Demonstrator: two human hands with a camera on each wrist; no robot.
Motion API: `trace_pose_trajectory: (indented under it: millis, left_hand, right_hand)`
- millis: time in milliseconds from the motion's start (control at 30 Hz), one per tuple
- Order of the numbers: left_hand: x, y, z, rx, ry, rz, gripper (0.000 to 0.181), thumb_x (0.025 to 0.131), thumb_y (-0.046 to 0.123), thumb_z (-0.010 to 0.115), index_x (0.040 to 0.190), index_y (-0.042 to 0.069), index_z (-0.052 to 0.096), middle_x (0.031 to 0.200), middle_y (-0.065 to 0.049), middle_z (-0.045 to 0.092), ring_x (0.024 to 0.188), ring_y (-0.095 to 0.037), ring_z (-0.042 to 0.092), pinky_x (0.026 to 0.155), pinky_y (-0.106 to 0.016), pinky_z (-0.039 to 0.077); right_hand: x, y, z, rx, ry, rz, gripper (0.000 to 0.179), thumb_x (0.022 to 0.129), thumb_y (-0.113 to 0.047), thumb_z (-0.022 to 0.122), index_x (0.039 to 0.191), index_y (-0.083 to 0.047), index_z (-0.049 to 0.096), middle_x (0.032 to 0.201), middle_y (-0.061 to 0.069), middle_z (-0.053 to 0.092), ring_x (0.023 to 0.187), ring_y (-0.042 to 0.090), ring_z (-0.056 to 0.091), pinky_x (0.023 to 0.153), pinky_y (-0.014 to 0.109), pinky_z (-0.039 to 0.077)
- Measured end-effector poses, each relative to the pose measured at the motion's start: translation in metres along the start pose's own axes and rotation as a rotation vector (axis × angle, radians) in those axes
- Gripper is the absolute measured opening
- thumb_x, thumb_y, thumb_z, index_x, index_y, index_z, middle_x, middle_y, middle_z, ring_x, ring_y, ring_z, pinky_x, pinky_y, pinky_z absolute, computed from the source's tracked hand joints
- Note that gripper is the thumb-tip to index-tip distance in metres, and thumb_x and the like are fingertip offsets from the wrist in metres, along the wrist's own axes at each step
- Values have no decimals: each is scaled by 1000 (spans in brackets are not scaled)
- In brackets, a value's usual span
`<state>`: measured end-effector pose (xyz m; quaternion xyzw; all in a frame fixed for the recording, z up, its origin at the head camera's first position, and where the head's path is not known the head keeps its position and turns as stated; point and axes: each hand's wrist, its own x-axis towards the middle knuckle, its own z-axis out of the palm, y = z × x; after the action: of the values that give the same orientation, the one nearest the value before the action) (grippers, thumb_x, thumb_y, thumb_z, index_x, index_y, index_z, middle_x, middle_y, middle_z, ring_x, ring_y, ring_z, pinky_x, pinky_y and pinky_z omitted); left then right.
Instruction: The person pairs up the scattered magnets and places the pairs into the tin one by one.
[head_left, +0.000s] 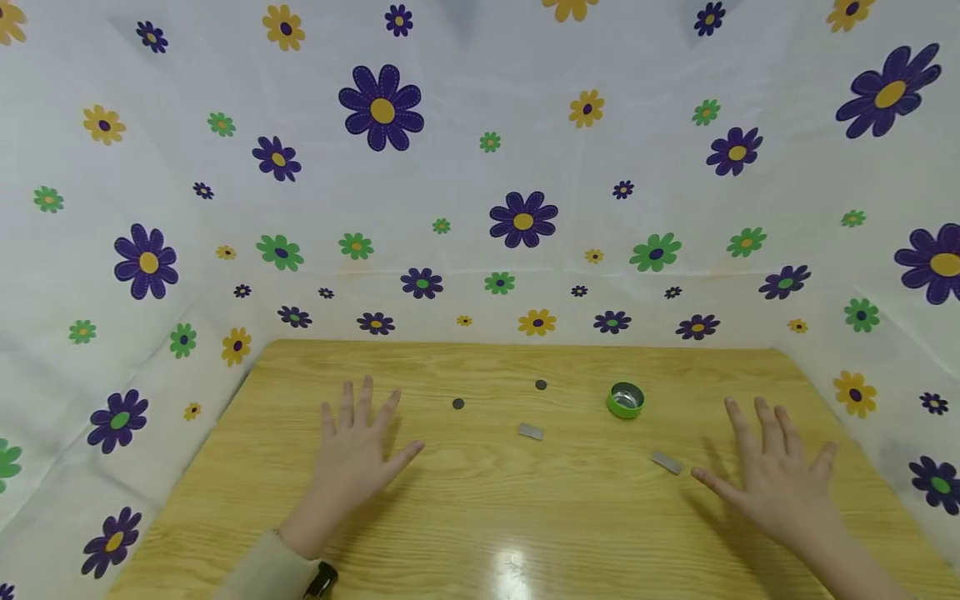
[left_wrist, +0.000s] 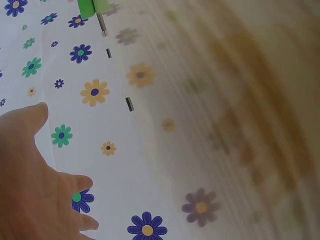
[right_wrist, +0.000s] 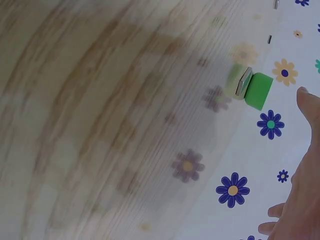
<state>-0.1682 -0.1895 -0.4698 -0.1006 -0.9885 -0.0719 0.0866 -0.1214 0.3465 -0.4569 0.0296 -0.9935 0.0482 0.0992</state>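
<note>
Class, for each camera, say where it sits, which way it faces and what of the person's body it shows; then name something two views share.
Head: worn on the head, facing forward and down at the wooden table and flowered cloth; shows the left hand, beige sleeve and right hand.
Left wrist: worn there, facing low across the table toward the cloth; shows part of the left hand.
Right wrist: worn there, facing likewise; shows part of the right hand.
Shared: both wrist views include the green bowl.
</note>
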Motion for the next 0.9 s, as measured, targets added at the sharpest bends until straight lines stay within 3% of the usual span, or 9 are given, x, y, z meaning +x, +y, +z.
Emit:
trace_pose_trajectory:
  millis: [500, 900]
  left_hand:
    - [12, 30, 4, -42, 13, 92, 84, 99, 69, 57, 165, 19, 41, 176, -25, 15, 162, -53, 15, 127, -78, 16]
    - [23, 59, 10, -55, -15, 173, 83, 100, 70, 54, 165, 20, 40, 176, -24, 16, 162, -51, 16, 129, -73, 18]
  right_hand:
    - [9, -12, -5, 43, 20, -33, 113, 93, -72, 66, 172, -16, 7, 166, 38, 21, 152, 61, 20, 102, 99, 13]
    - [15, -27, -11, 28, -27, -61, 112, 94, -70, 67, 171, -11, 11, 166, 39, 22, 148, 63, 26, 107, 95, 14]
